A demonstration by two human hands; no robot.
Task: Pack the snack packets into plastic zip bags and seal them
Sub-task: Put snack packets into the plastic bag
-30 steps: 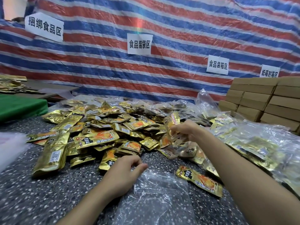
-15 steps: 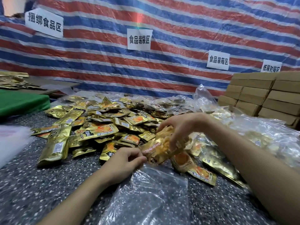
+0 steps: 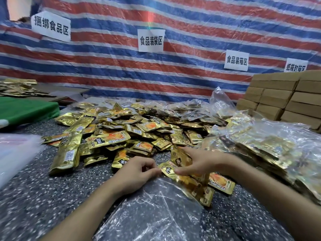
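A clear plastic zip bag (image 3: 152,216) lies flat on the speckled table in front of me. My left hand (image 3: 137,173) pinches the bag's far rim at its mouth. My right hand (image 3: 199,162) grips a bunch of gold snack packets (image 3: 189,181) and holds them at the bag's mouth; some of them lie partly inside the plastic. A big heap of loose gold packets (image 3: 121,133) covers the table just beyond both hands.
Filled clear bags of packets (image 3: 260,145) pile up at the right. Stacked cardboard boxes (image 3: 284,98) stand at the far right. A stack of empty bags (image 3: 15,150) lies at the left, a green surface (image 3: 26,108) behind it. A striped tarp with paper signs hangs behind.
My right hand came back from the heap with a bunch of packets and brought it down to the bag's mouth. My left hand stayed on the bag's rim.
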